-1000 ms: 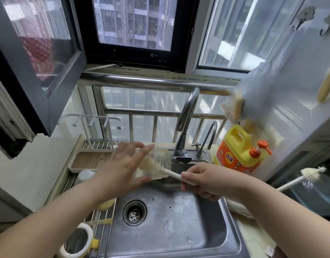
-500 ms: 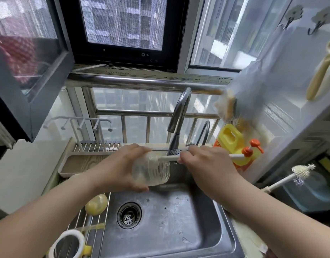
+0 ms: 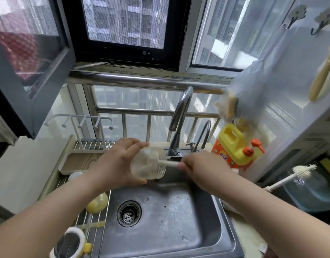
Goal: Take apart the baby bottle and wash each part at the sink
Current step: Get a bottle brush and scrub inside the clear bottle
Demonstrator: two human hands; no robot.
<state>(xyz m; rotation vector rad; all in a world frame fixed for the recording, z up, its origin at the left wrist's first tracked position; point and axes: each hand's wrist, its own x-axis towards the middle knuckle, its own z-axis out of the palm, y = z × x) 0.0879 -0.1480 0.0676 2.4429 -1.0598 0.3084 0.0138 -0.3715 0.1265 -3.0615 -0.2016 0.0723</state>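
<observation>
The clear bottle body [image 3: 148,163] lies on its side above the back of the sink [image 3: 212,231], its open threaded mouth turned toward the tap [image 3: 179,123]. The left hand [image 3: 119,162] wraps around its base end, fingers curled over the top and thumb beneath. A white brush handle [image 3: 168,163] runs into the mouth; the right hand [image 3: 199,166] pinches its outer end, fingers closed on it. The sink basin holds only droplets around the drain [image 3: 129,213]. Left of the sink, on the wire rack [image 3: 94,228], rest a yellowish teat [image 3: 97,202] and a white collar ring [image 3: 68,244]. Right of the tap stands a yellow detergent jug [image 3: 235,146], and farther right a second brush [image 3: 301,172] lies apart
</observation>
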